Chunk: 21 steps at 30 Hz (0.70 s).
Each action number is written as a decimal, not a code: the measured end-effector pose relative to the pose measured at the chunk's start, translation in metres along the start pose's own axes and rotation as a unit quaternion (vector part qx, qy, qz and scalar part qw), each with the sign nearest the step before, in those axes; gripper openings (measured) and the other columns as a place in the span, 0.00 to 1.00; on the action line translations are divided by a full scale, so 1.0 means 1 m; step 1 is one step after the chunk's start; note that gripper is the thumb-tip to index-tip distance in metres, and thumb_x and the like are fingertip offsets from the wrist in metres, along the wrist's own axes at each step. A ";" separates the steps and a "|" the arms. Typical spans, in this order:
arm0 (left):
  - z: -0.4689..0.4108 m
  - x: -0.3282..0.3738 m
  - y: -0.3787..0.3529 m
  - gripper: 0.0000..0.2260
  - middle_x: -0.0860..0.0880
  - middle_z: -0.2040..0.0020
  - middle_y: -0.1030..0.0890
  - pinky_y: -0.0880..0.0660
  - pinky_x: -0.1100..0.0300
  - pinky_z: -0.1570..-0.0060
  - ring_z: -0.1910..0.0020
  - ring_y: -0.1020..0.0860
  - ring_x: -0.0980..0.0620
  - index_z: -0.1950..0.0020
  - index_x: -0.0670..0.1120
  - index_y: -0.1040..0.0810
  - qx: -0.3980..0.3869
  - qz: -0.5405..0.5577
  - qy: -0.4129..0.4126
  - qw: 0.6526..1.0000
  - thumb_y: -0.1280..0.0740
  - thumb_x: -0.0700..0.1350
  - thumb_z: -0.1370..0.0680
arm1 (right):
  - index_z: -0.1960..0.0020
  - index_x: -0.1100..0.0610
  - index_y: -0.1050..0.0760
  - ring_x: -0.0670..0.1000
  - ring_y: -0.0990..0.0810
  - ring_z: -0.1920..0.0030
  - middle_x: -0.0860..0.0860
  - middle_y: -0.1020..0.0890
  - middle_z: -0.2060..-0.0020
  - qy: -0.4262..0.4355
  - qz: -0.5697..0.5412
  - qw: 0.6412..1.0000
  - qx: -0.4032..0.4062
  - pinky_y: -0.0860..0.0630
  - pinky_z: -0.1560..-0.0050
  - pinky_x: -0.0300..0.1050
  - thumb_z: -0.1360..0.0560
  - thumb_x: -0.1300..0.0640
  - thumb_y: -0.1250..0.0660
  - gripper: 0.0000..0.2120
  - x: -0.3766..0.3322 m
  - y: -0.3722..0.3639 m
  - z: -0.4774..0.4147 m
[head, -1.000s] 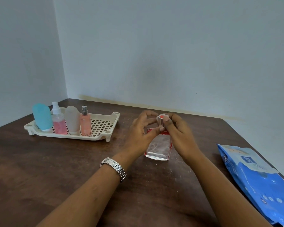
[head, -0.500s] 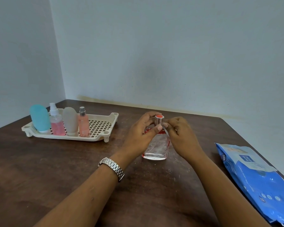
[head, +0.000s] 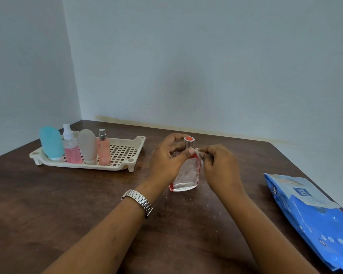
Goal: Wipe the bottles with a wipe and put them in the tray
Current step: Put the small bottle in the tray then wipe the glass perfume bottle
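A clear glass bottle [head: 186, 175] with red edges and a red-topped cap stands on the brown table [head: 87, 204] at the middle. My left hand [head: 166, 161] grips its shoulder and neck from the left. My right hand [head: 218, 167] pinches a small white wipe [head: 199, 154] against the bottle's right shoulder. At the back left, the cream slotted tray [head: 125, 153] holds a blue bottle [head: 51, 142], a pink spray bottle [head: 71, 147], a frosted grey bottle [head: 88, 146] and a peach spray bottle [head: 103, 150], all upright.
A blue pack of wet wipes [head: 313, 218] lies at the table's right edge. The tray's right half has open slots. Pale walls meet in a corner behind the table. A metal watch [head: 139, 201] sits on my left wrist.
My right hand has slid the wipe down from the cap to the bottle's right shoulder, so the red cap top now shows. My left hand keeps its grip.
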<state>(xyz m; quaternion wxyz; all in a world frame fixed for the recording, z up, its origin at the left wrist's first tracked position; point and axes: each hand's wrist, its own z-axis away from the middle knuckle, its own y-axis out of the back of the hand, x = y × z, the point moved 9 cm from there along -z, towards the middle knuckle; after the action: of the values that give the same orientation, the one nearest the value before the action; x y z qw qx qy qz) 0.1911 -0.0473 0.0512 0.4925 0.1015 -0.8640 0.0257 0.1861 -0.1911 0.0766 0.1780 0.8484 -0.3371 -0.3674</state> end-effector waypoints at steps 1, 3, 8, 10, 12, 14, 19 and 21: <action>-0.001 -0.002 0.000 0.13 0.52 0.51 0.15 0.22 0.48 0.44 0.49 0.18 0.57 0.45 0.52 0.21 0.000 -0.002 0.007 1.000 0.26 0.43 0.27 | 0.52 0.59 0.18 0.43 0.28 0.63 0.52 0.19 0.58 -0.015 -0.002 1.000 -0.005 0.35 0.65 0.25 0.24 0.63 0.35 0.07 0.006 0.000 -0.001; -0.002 -0.007 -0.001 0.12 0.51 0.50 0.15 0.23 0.47 0.42 0.48 0.18 0.57 0.44 0.50 0.21 -0.001 0.012 0.022 1.000 0.27 0.42 0.27 | 0.52 0.59 0.18 0.40 0.29 0.66 0.51 0.20 0.61 -0.043 -0.003 0.999 -0.029 0.35 0.66 0.21 0.24 0.64 0.36 0.08 0.016 -0.004 0.001; -0.002 -0.013 -0.002 0.12 0.49 0.48 0.16 0.23 0.45 0.42 0.45 0.19 0.52 0.43 0.51 0.21 -0.015 0.041 0.040 0.998 0.28 0.42 0.25 | 0.51 0.54 0.18 0.39 0.24 0.62 0.46 0.18 0.59 -0.090 -0.109 0.990 0.012 0.31 0.65 0.22 0.23 0.61 0.36 0.08 0.019 -0.003 0.002; -0.002 -0.013 -0.003 0.12 0.48 0.48 0.16 0.23 0.46 0.42 0.45 0.19 0.51 0.43 0.52 0.21 -0.019 0.048 0.040 0.998 0.29 0.41 0.25 | 0.51 0.54 0.18 0.37 0.24 0.60 0.45 0.19 0.59 -0.058 -0.096 0.994 0.012 0.31 0.63 0.22 0.23 0.62 0.36 0.08 0.009 -0.002 0.002; -0.001 -0.012 -0.003 0.12 0.49 0.47 0.16 0.22 0.48 0.42 0.45 0.19 0.53 0.44 0.53 0.21 -0.021 0.047 0.040 0.998 0.29 0.41 0.25 | 0.51 0.56 0.18 0.36 0.25 0.60 0.44 0.21 0.60 -0.024 -0.068 0.997 0.010 0.31 0.61 0.21 0.24 0.63 0.35 0.08 0.001 -0.002 0.003; -0.001 -0.012 -0.003 0.12 0.49 0.48 0.16 0.22 0.49 0.42 0.46 0.19 0.54 0.45 0.52 0.21 -0.015 0.043 0.040 0.998 0.28 0.41 0.26 | 0.50 0.56 0.18 0.35 0.26 0.61 0.44 0.21 0.59 -0.030 -0.066 0.997 0.004 0.32 0.61 0.20 0.24 0.63 0.35 0.08 0.005 -0.003 0.003; 0.004 -0.010 -0.002 0.11 0.53 0.52 0.16 0.21 0.54 0.45 0.49 0.19 0.58 0.51 0.52 0.20 0.036 0.018 0.042 0.998 0.24 0.45 0.30 | 0.49 0.56 0.19 0.35 0.25 0.61 0.46 0.19 0.58 -0.078 -0.095 0.992 -0.005 0.31 0.63 0.21 0.23 0.62 0.36 0.08 0.019 -0.004 0.001; 0.005 -0.004 -0.002 0.10 0.55 0.55 0.16 0.22 0.61 0.50 0.53 0.20 0.63 0.54 0.53 0.20 0.046 -0.029 0.020 0.998 0.22 0.47 0.32 | 0.49 0.57 0.19 0.35 0.26 0.61 0.46 0.19 0.58 -0.072 -0.092 0.993 0.003 0.32 0.62 0.20 0.23 0.62 0.36 0.08 0.018 -0.002 0.002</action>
<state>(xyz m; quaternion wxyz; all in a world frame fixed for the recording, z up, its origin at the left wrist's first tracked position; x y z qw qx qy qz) 0.1890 -0.0499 0.0447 0.5050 0.1483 -0.8486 0.0529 0.1947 -0.2027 0.0653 0.1166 0.8477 -0.2707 -0.4410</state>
